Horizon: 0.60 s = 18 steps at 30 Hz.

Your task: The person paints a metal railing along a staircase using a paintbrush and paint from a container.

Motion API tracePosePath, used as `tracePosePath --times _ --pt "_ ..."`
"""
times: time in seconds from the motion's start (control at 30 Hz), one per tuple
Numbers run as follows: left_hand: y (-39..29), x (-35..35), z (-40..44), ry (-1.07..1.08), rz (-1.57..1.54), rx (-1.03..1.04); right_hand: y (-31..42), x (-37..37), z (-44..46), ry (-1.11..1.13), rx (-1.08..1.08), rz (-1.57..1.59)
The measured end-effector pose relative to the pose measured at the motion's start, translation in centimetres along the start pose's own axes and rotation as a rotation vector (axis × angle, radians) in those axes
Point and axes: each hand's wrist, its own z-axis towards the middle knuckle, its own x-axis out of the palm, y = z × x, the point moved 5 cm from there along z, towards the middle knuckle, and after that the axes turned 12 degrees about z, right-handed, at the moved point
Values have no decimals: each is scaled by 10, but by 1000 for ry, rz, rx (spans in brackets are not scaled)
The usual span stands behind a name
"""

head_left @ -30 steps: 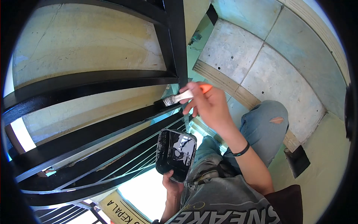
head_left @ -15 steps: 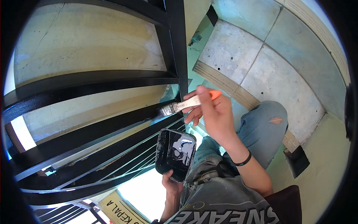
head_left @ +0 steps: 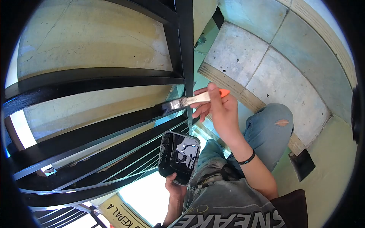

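Observation:
My right hand (head_left: 222, 110) is closed round the pale handle of a paintbrush (head_left: 195, 99) with an orange end. The brush's dark, paint-coated bristles lie against a black metal rail (head_left: 110, 127); whether they press on it or just skim it is hard to tell. Below, my left hand (head_left: 175, 184) grips the lower edge of a black plastic paint tray (head_left: 164, 154), thumb over the rim. Glossy black paint (head_left: 186, 152) pools inside the tray, which is held close to my lap.
A black upright post (head_left: 185, 45) joins several rails on the left, with a stained cream wall (head_left: 91, 41) behind. Tiled steps (head_left: 281, 76) rise at right, near my bent knee (head_left: 270, 121). A yellow sign (head_left: 121, 212) with lettering shows below the railing.
My right hand and the brush have shifted slightly right. The bristles stay by the same rail. My left hand and the tray have hardly moved.

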Motion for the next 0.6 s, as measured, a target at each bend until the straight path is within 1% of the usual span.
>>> tracePosePath --times 0.1,0.2,0.3,0.33,0.43,0.53,0.6 --pt "-2 0 -2 -6 -5 6 -1 -12 8 -39 -45 -97" --pt "-3 4 -2 -8 -6 2 -7 -15 5 -17 -194 -505" --pt "-2 5 -1 -9 4 7 -9 2 2 132 -365 -661" --pt "-1 5 0 -9 8 11 -10 4 4 175 -381 -814" --pt "-1 3 1 7 31 13 0 11 6 267 -355 -1100" --pt "0 0 1 -4 37 15 17 19 5 240 -343 -1017" --pt "0 2 1 -8 36 4 2 21 8 310 -422 -1058"
